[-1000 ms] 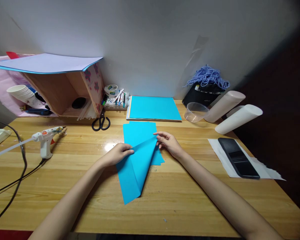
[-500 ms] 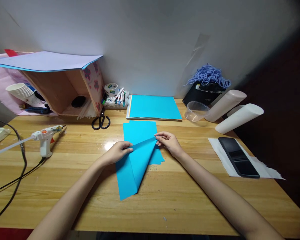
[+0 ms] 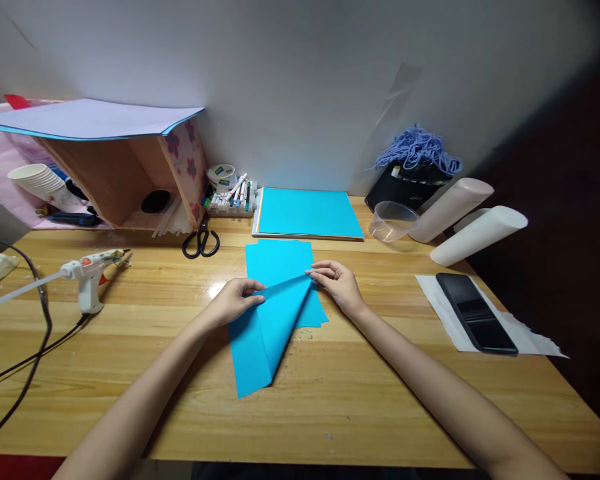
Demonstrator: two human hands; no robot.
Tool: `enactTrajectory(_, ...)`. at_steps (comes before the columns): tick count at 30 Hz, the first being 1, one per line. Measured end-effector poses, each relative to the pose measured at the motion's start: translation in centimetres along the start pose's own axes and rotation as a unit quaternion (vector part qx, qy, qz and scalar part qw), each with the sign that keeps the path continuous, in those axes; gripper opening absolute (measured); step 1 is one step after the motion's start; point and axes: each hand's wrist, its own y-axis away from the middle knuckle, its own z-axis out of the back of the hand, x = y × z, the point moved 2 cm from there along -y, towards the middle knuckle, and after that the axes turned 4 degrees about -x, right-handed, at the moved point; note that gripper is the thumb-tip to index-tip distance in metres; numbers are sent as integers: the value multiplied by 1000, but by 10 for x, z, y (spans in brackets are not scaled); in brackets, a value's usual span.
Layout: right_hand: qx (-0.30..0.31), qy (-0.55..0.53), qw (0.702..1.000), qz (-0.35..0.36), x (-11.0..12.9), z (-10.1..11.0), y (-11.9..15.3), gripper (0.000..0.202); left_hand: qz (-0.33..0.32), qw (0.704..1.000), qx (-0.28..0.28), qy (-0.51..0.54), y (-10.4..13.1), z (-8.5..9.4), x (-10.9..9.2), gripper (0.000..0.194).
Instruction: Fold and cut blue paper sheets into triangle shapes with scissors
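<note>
Between my hands is a sheet of blue paper, its right side folded over diagonally into a long flap with a soft, rounded edge. My left hand is closed on the sheet's upper left edge, thumb on top. The fingertips of my right hand pinch the flap's upper right corner. Beneath lie more blue paper pieces, with corners showing above and to the right of the held sheet. The sheet's lower left part rests near the table's middle.
A stack of coloured paper lies behind. Left are black-handled scissors, a hot glue gun with its cable, and an open box. Right stand a clear plastic cup and white rolls; a phone lies on white paper.
Almost nothing differs. The view shifts very slightly, and both hands keep their hold on the folded sheet.
</note>
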Motion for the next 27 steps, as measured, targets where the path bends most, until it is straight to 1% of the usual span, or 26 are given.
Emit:
enactTrajectory(5, 7, -1, 1000, 0, 1, 1, -1, 35, 4, 999, -13, 34, -1, -2, 2, 33)
enactTrajectory(8, 25, 18, 1000, 2, -1, 1, -2, 38, 6, 999, -23, 44, 0, -3, -1, 35)
enactTrajectory(10, 30, 32, 999, 8, -3, 1, -3, 38, 9, 998, -28, 48, 0, -4, -4, 35)
enactTrajectory(14, 26, 24, 999, 8, -6, 1, -3, 35, 16, 998, -35, 55, 2, -5, -11, 35)
enactTrajectory(18, 21, 17, 999, 33, -7, 2, -4, 35, 13, 998, -33, 56, 1, -6, -10, 34)
enactTrajectory(23, -3, 8, 1000, -6, -9, 1, -3, 39, 6, 998, -28, 55, 0, -6, -4, 33)
enactTrajectory(27, -5, 6, 1000, -20, -8, 0, -2, 40, -1, 998, -32, 46, -1, -6, -2, 32)
